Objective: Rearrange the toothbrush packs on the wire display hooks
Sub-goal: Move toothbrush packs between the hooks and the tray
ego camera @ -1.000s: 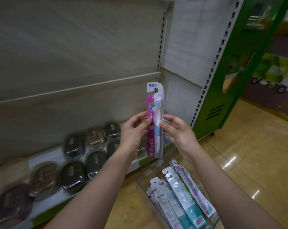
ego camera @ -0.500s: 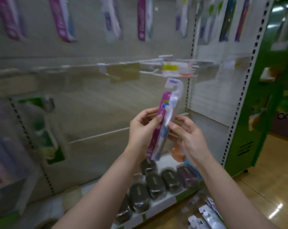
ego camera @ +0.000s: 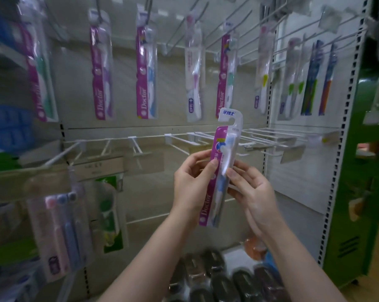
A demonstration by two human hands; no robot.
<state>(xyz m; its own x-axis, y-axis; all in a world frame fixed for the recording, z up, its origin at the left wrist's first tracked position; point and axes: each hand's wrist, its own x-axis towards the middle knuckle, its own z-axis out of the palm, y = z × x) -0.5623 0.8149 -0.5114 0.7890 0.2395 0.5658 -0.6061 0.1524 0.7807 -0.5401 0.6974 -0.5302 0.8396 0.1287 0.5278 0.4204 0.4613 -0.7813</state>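
Hanging stock: a toothbrush pack [ego camera: 219, 171] is held upright before the hooks.

It is pinched by the left hand [ego camera: 191, 184] and right hand [ego camera: 252, 192]; beyond, empty wire hooks [ego camera: 184, 140] wait, where a missed hanger slot could drop it.

A purple-and-white toothbrush pack [ego camera: 220, 168] holds a blue-handled brush; wire hooks [ego camera: 184, 139] are white, the shelf upright [ego camera: 358, 171] green.
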